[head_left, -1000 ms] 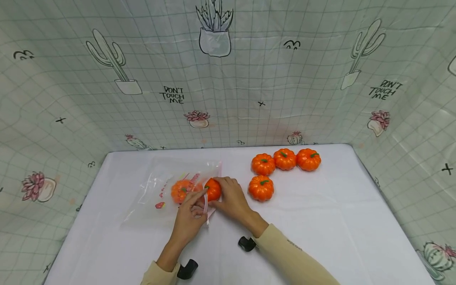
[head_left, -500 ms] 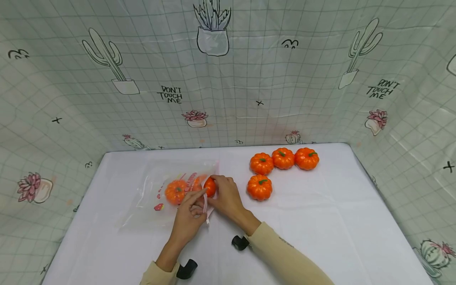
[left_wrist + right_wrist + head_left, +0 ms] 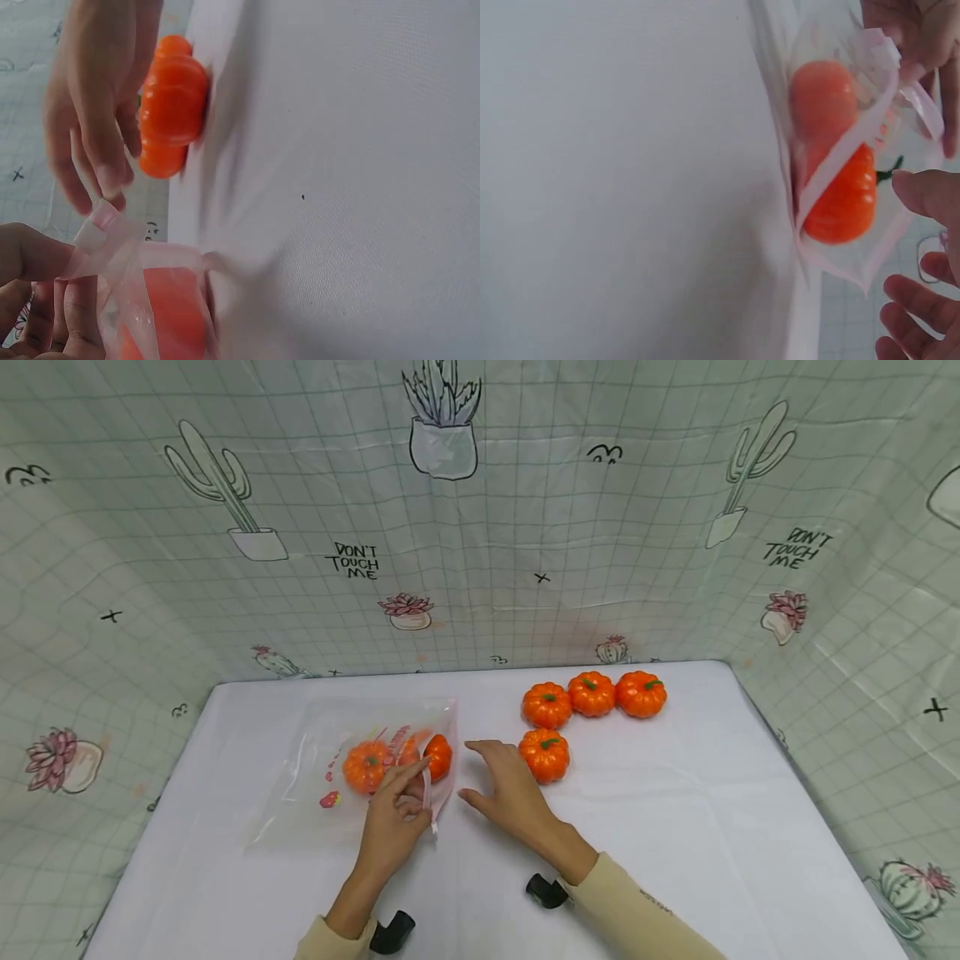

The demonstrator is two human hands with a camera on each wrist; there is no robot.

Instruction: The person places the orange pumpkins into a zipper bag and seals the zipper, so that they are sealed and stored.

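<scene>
A clear zip bag (image 3: 300,793) with pink edges lies flat at the left of the table. Inside it are an orange pumpkin (image 3: 365,767) and others beside it, one (image 3: 438,757) just within the mouth. My left hand (image 3: 393,827) pinches the bag's lower mouth edge between thumb and fingers; the left wrist view shows the pinched edge (image 3: 105,225) raised. Right of the mouth, my right hand (image 3: 521,797) is spread and holds nothing, its fingers apart from the bag. In the right wrist view the green stem (image 3: 889,171) of the nearest bagged pumpkin shows beside my thumb.
A single pumpkin (image 3: 544,756) stands just beyond my right hand. Behind it, three more (image 3: 547,705) (image 3: 592,694) (image 3: 641,694) form a row near the back edge of the white table (image 3: 675,827). A patterned curtain (image 3: 495,527) surrounds the table's back and sides.
My right hand has let go of the pumpkin at the bag's mouth and moved right, away from the bag. That pumpkin sits farther inside. My left hand still pinches the edge.
</scene>
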